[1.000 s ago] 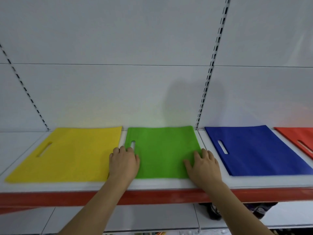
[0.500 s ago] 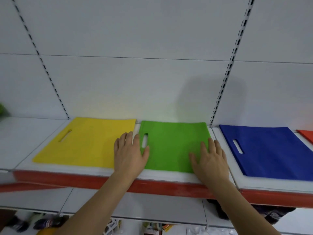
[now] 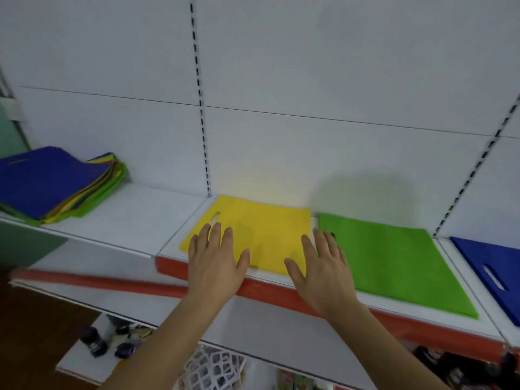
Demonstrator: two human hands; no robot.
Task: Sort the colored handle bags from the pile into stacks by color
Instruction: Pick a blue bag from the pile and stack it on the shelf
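Mixed pile of handle bags [image 3: 56, 184] at the far left of the shelf [image 3: 126, 218], blue on top, yellow and green edges fanned out beneath. Likely thin, soft non-woven fabric: very light, limp, no stiffness to speak of, prone to sagging and folding when lifted by one edge. Probably a little clingy sheet to sheet, so easy to drag up two at once. Best taken at the die-cut handle slot or by a pinch at a near corner, peeling the top sheet free before lifting, then laid flat and smoothed.

Already sorted, lying flat on the shelf and well apart from the pile: yellow bag [image 3: 261, 237] in the middle, green bag [image 3: 394, 263] just right of it with a narrow gap between, blue bag [image 3: 495, 271] further right, cut off by the frame edge.

Left hand [image 3: 215, 260] spread flat, fingers straight, over the near left part of the yellow bag, holding nothing. Right hand [image 3: 323, 266] likewise spread and empty, over the yellow bag's near right corner, fingertips close to the green bag's slot. Contact with the fabric not certain from this view; blurred.

Red shelf edge below the hands; lower shelf with small cluttered goods, too blurred to name. White slotted back panel behind.
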